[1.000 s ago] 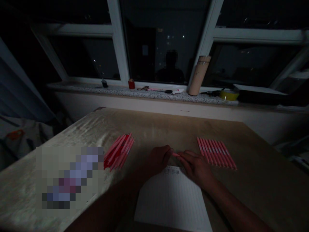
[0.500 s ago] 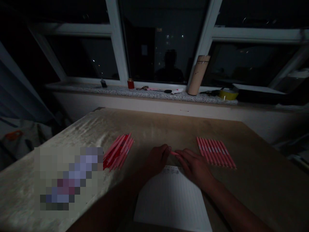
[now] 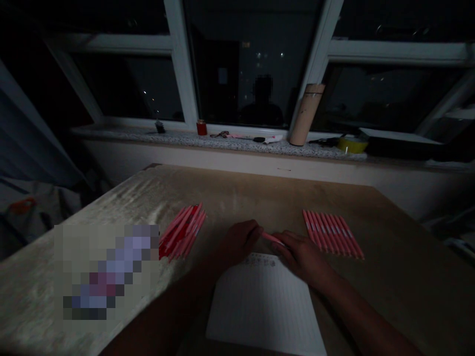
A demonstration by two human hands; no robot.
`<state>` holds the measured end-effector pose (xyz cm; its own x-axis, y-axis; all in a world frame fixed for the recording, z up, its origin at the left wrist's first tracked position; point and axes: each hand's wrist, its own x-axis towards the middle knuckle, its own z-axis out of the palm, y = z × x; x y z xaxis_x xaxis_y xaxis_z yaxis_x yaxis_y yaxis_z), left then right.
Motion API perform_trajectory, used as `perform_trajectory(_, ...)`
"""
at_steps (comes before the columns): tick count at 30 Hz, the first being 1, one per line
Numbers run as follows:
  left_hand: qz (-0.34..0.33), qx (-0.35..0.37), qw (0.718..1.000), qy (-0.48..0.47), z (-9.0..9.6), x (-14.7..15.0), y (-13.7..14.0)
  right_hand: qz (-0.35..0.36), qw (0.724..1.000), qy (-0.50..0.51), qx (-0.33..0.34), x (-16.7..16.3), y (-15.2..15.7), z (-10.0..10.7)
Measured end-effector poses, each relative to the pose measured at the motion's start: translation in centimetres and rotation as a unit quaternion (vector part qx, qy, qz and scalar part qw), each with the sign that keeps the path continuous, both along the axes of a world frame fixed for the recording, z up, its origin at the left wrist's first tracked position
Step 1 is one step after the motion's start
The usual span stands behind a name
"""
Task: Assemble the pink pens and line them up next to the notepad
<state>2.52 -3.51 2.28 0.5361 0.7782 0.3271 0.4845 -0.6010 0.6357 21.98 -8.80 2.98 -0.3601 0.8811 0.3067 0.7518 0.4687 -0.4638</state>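
Observation:
A pink pencil (image 3: pixel 273 239) spans the gap between my two hands, above the top edge of a lined notebook page (image 3: pixel 265 306). My left hand (image 3: pixel 243 238) is closed, thumb and fingertips pinched at the pencil's left end; whether a small object sits inside the fingers is hidden. My right hand (image 3: pixel 302 254) grips the right part of the pencil between thumb and fingers. To the left lies a loose pile of pink pencils (image 3: pixel 184 230) over something red. Beyond my right hand, several more pink pencils (image 3: pixel 332 232) lie side by side in a neat slanted row.
A blurred-out bluish object (image 3: pixel 118 267) lies on the table (image 3: pixel 237 193) at left. On the windowsill (image 3: pixel 178 140) behind are a small red jar (image 3: pixel 201 128), a tan cylindrical flask (image 3: pixel 306 114), yellow tape (image 3: pixel 352 145) and a dark box (image 3: pixel 401 144).
My right hand has shifted its hold, with fingers more folded, and more of the pencil now shows between the hands. My left hand stays almost in place. The pencil pile and row look unchanged.

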Motion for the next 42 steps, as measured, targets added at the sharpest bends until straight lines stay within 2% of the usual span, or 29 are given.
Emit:
perform_trajectory(6,-0.008,-0.009,0.999,-0.030,-0.2,0.3,0.1,0.003,1.000,-0.002,0.018,0.1,-0.1,0.1)
perform_trajectory(19,-0.007,-0.130,0.986,-0.101,0.3,-0.2,0.1,0.011,0.999,0.000,0.034,-0.1,0.0,0.0)
perform_trajectory(25,-0.044,-0.135,0.983,-0.117,0.4,-0.9,0.3,0.014,0.999,0.020,0.026,0.3,0.0,-0.3)
perform_trajectory(32,-0.018,-0.115,0.989,-0.087,0.2,-0.5,0.3,0.004,1.000,0.015,0.027,0.4,0.1,-0.4)
perform_trajectory(38,-0.033,-0.128,0.987,-0.096,0.0,-0.5,0.2,0.003,0.999,0.018,0.032,0.3,0.1,-0.3)
perform_trajectory(42,-0.043,-0.096,0.990,-0.090,0.0,-0.5,0.1,-0.005,0.999,0.029,0.022,0.2,0.1,-0.4)
